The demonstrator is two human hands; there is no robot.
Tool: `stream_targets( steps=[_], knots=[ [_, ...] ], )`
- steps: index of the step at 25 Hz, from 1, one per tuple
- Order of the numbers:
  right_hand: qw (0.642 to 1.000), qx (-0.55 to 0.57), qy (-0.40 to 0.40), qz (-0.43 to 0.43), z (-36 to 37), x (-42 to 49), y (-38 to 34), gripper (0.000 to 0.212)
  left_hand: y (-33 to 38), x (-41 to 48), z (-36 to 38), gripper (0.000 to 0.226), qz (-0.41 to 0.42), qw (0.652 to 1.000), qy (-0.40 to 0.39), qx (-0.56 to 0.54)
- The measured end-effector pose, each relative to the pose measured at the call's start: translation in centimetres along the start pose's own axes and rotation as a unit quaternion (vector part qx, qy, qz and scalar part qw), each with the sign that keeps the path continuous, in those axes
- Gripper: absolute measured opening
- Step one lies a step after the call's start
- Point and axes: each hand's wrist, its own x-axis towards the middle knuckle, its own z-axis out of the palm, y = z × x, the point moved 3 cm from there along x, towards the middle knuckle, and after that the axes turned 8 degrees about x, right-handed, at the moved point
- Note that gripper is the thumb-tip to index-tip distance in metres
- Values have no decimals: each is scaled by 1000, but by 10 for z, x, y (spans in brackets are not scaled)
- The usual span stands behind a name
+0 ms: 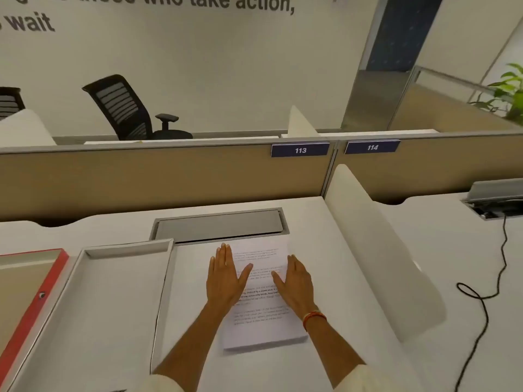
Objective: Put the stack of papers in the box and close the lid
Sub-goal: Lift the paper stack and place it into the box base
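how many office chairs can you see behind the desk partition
2: one black chair behind the partition, left of centre; another chair cut off at the left edge. Others may be hidden.

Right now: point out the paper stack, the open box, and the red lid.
paper stack (261,329), head view, lower printed page.
open box (113,301), head view, bare white floor.
red lid (34,301), head view, its red edge.

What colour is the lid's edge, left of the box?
Red, on the lid, seen in the head view.
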Motion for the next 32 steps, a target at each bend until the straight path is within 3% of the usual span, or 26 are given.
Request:
stream_targets(
  steps=[7,11,16,19,23,28,32],
  knots=[
    [996,9,19,86,14,10,14,72,-10,-13,39,95,-53,996,-69,-18],
    [985,26,7,171,17,20,17,82,-11,-14,45,102,-58,995,-66,-45],
    [959,114,-16,259,20,31,21,88,-10,-5,39,116,-219,974,-60,-23],
    [954,126,-20,272,19,34,22,86,-5,1,36,111,-298,945,-109,-76],
    [952,145,-27,270,18,37,19,76,-3,12,29,106,-335,926,-151,-83],
    [947,171,-43,270,13,41,19,72,-8,21,29,105,-329,925,-176,-71],
    [947,181,-53,261,12,43,19,67,-9,23,30,92,-319,925,-192,-79]
  ],
)
